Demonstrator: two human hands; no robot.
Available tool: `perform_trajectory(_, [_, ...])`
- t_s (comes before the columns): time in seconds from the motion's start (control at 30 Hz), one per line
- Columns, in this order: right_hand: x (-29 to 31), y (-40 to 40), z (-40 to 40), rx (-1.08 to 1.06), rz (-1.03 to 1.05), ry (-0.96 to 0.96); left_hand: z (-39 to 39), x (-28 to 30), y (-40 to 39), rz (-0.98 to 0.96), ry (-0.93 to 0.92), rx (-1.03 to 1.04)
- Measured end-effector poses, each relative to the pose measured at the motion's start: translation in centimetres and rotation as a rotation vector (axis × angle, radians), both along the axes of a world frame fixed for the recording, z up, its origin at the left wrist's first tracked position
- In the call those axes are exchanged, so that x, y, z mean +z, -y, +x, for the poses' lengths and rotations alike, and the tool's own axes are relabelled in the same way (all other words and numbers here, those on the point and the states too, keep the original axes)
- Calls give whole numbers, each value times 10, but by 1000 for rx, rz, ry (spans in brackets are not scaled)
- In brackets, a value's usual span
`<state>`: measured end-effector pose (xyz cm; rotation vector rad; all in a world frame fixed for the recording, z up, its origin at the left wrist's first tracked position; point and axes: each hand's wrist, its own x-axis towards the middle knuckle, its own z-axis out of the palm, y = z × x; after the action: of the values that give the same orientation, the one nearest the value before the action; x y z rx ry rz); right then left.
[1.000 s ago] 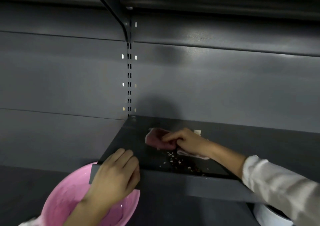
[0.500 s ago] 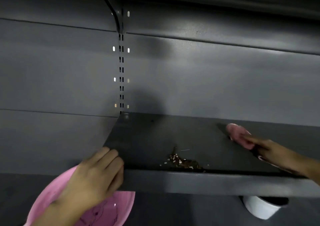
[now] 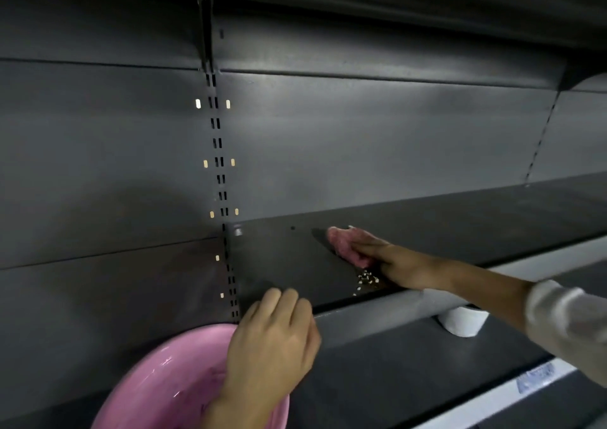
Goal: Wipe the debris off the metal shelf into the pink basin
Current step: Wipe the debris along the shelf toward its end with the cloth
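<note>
Head view. We take the shelf [image 3: 282, 264] as our landmark: a dark metal board with a grey front lip, fixed to a slotted upright [image 3: 219, 179] at its left end.

Our left hand [image 3: 272, 346] sits at the shelf's front left corner. Its fingers curl over the front lip and grip the edge, fingertips resting on the top surface.

Our right hand [image 3: 391, 261] lies on the shelf top, right of the left hand and toward the middle of the board. Its fingers stretch out nearly flat and press a pink cloth [image 3: 345, 244] against the surface; we cannot tell whether the thumb pinches the cloth. The cloth reaches toward the back of the shelf, beyond the fingertips. A white sleeve [image 3: 565, 323] covers the forearm past the right end of the front lip.

The debris [image 3: 366, 279], a small heap of pale crumbs, lies on the shelf just behind the front lip, touching the near side of our right hand.

The basin [image 3: 170, 386], pink, sits below the shelf's left corner, partly hidden under our left wrist.

A white cup [image 3: 461, 323] stands below the shelf, under our right forearm.
</note>
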<state>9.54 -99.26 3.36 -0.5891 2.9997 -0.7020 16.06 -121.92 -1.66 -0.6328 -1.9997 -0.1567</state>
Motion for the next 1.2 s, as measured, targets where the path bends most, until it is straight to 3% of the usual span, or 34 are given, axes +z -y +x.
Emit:
perform_trajectory(0.27, [0, 60, 4, 56, -160, 65, 2, 1, 1, 9, 26, -11])
perform_trajectory(0.37, [13, 50, 1, 91, -322, 63, 2, 2, 3, -13, 44, -14])
perform_trajectory(0.53, [22, -13, -39, -129, -440, -13, 3, 3, 3, -24, 52, -17])
perform_trajectory(0.73, [2, -9, -86, -206, -268, -12, 2, 5, 1, -7, 48, -30])
perform_trajectory(0.9, [3, 51, -104, 46, -206, 94, 2, 4, -1, 20, 28, -2])
perform_trajectory(1.0, [2, 73, -91, 175, -170, 81, 2, 2, 0, -12, 18, 18])
perform_trajectory(1.2, [3, 64, -37, 158, -230, 164, 3, 0, 1, -28, 15, 22])
